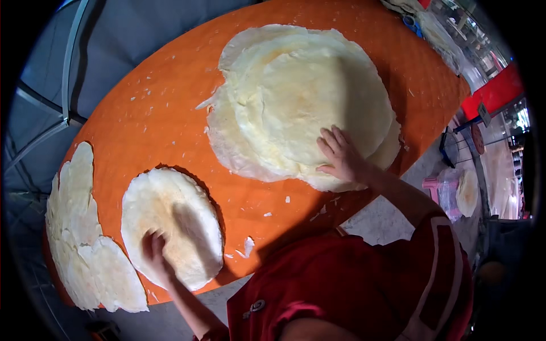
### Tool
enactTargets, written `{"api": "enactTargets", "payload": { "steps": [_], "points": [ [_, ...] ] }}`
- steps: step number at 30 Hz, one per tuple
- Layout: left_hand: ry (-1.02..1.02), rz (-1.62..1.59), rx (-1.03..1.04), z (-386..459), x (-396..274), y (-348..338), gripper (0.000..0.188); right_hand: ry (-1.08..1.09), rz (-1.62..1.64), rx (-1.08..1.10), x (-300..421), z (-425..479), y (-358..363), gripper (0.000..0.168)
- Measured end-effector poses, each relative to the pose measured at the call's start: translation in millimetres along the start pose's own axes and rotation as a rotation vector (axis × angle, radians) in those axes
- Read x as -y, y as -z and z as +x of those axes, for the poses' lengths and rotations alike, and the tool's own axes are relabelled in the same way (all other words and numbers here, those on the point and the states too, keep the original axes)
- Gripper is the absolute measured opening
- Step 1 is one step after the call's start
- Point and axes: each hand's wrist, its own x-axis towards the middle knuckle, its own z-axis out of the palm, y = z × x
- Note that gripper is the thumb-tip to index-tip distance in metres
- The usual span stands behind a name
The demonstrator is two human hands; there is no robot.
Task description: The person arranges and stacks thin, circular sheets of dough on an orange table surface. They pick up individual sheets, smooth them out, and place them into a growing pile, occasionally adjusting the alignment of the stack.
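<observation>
My right hand [340, 157] lies with spread fingers on the lower right part of a wide pile of thin round flatbreads [298, 98]. The sheets in that pile overlap unevenly, and their edges stick out at the left and below. At the lower left, my left hand [157, 251] rests on a smaller round stack of flatbreads [187, 213]; its fingers look slightly bent and are partly in shadow. Neither hand is seen gripping a sheet. Further left, several overlapping flatbread pieces [72, 230] lie along the table's end.
An orange cloth [149, 128] covers the table, with small flatbread crumbs scattered over it. Blue-handled scissors [411, 25] and clear plastic lie at the far right corner. A pink stool [431, 187] stands right of the table. Metal frame bars [68, 64] cross a grey sheet behind.
</observation>
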Motion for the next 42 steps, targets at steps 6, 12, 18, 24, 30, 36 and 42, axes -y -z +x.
{"api": "enactTargets", "payload": {
  "steps": [6, 12, 18, 24, 30, 36, 42],
  "points": [
    [0.498, -0.628, 0.695, -67, -28, -214, 0.019, -0.055, 0.152, 0.029, 5, 13, -2, 0.041],
    [0.669, -0.724, 0.770, -88, -23, -302, 0.014, -0.225, 0.674, 0.210, -11, 26, 2, 0.032],
    [0.447, -0.856, 0.798, -95, -27, -327, 0.014, -0.183, 0.681, -0.001, -17, 17, 6, 0.054],
    [0.399, -0.888, 0.800, -100, -34, -341, 0.033, -0.338, 0.999, 0.142, -42, 22, 11, 0.053],
    [0.475, -0.864, 0.676, -102, -34, -341, 0.019, -0.098, 0.730, 0.033, -35, 31, 25, 0.025],
    [0.540, -0.746, 0.484, -108, -17, -349, 0.014, 0.029, 0.244, 0.191, -38, 50, 13, 0.022],
    [0.694, -0.697, 0.375, -105, -6, -345, 0.017, 0.425, 0.065, -0.372, -158, 149, 144, 0.012]
  ]
}}
